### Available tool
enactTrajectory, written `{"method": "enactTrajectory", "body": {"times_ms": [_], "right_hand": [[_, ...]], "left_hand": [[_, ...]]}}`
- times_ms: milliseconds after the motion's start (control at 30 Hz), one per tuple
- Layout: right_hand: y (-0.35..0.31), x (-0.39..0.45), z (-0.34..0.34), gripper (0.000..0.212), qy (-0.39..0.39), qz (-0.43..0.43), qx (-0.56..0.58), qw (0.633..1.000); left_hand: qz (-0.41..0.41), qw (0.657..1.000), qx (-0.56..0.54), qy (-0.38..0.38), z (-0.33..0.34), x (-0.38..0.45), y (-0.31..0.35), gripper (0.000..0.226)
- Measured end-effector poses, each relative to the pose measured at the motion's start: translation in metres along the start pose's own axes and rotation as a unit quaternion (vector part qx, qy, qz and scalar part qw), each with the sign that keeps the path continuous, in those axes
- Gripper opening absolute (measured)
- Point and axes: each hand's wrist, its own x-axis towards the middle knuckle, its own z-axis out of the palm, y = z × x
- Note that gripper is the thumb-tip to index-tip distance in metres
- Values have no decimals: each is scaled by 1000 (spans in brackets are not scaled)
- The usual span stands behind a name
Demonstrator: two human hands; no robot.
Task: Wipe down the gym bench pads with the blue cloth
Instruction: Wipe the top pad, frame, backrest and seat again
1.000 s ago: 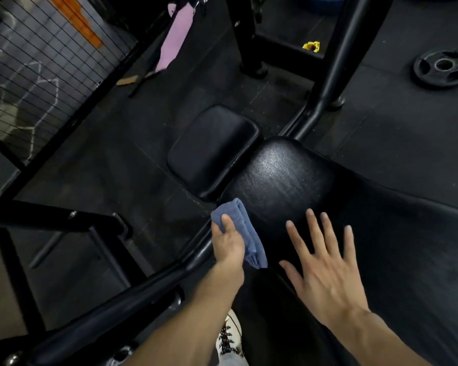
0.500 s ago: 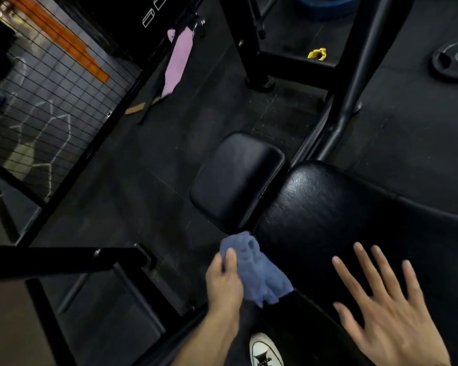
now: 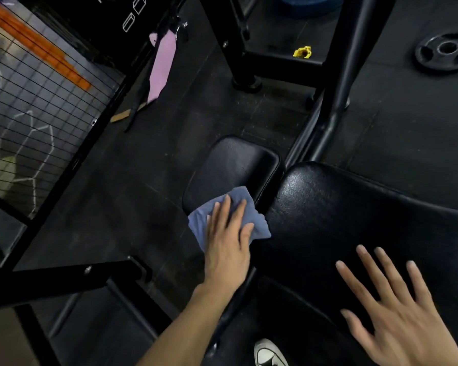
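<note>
The left hand (image 3: 229,240) lies flat, fingers straight, pressing the blue cloth (image 3: 222,215) onto the near edge of the small seat pad (image 3: 238,165). Seat-wiping looks to be the step in hand; next the cloth should sweep across it. The right hand (image 3: 397,313) is spread wide over the long back pad (image 3: 354,212), holding nothing.

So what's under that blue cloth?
The blue cloth lies on the near corner of the small seat pad, with the left hand pressing flat on top. Part of the cloth hangs past the pad's edge. The pad surface beneath is covered.
</note>
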Motion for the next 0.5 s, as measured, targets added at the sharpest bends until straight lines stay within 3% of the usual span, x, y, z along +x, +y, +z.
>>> {"method": "enactTrajectory", "body": {"times_ms": [67, 500], "right_hand": [[0, 0, 0, 71, 1, 2, -4, 1000], [-16, 7, 1, 70, 18, 53, -33, 998]], "left_hand": [[27, 995, 91, 5, 13, 0, -6, 58], [44, 982, 177, -57, 13, 60, 11, 69]]}}
